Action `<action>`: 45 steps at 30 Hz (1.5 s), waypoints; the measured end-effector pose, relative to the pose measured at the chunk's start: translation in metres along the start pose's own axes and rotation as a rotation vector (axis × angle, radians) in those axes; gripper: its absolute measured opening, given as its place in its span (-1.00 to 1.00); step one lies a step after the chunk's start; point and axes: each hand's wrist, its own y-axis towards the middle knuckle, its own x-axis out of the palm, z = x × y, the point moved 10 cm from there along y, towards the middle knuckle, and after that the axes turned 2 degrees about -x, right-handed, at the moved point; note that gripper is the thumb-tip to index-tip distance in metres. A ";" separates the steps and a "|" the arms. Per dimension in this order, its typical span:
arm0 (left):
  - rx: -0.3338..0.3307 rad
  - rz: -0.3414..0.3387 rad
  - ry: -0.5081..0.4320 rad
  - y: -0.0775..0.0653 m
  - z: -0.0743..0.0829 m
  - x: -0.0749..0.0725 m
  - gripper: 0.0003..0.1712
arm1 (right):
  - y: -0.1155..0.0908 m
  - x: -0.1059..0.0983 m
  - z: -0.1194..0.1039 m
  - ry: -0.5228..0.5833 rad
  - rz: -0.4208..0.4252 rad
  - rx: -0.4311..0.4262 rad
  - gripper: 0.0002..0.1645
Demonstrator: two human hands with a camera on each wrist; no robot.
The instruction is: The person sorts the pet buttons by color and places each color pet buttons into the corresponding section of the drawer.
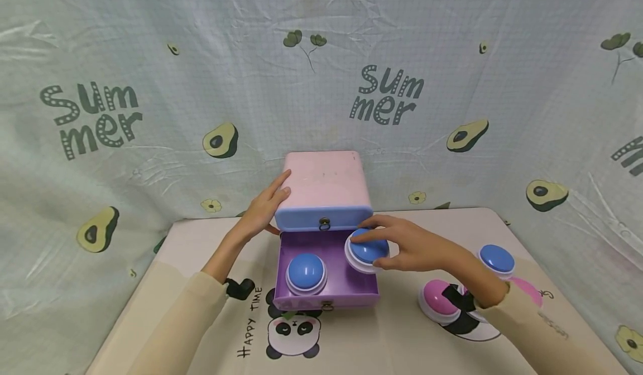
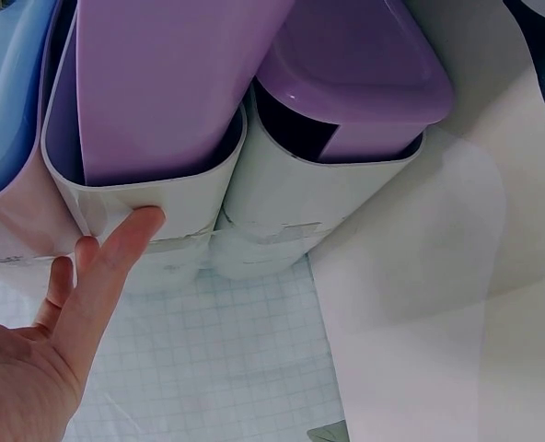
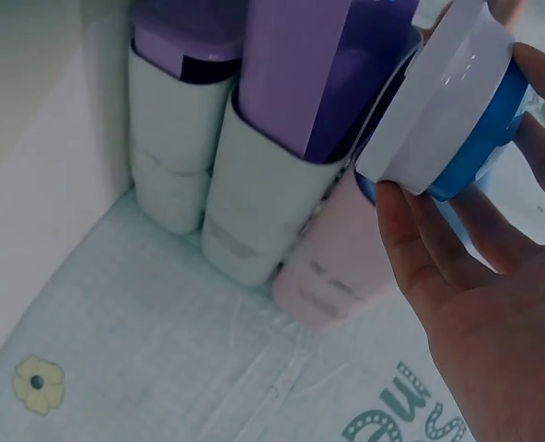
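A small drawer cabinet (image 1: 324, 179) has a pink top tier with a blue front; under it, a purple drawer (image 1: 339, 283) is pulled out. My left hand (image 1: 258, 212) rests against the cabinet's left side, and in the left wrist view its extended index finger (image 2: 130, 241) touches the white middle tier. Over the right part of the drawer, my right hand (image 1: 414, 245) grips a blue dome push button (image 1: 370, 248) with a white base, tilted. Fingers and thumb hold it round the rim in the right wrist view. A similar blue button (image 1: 306, 272) sits in the drawer's left part.
On the table to the right stand another blue button (image 1: 497, 259) and a pink button (image 1: 440, 297); more pink shows partly behind my right wrist. A lower purple drawer (image 2: 374, 74) stands slightly out. A printed curtain (image 1: 321, 96) hangs behind the cabinet.
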 end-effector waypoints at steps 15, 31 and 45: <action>-0.003 -0.008 0.001 -0.011 0.017 0.000 -0.29 | 0.021 0.028 -0.009 -0.041 -0.052 -0.014 -0.41; 0.004 0.003 0.010 0.001 0.000 0.000 -0.31 | 0.028 0.050 0.004 -0.081 -0.027 0.001 -0.43; 0.025 0.024 0.042 0.000 0.001 0.000 -0.30 | 0.034 0.064 0.007 -0.211 0.006 0.027 -0.44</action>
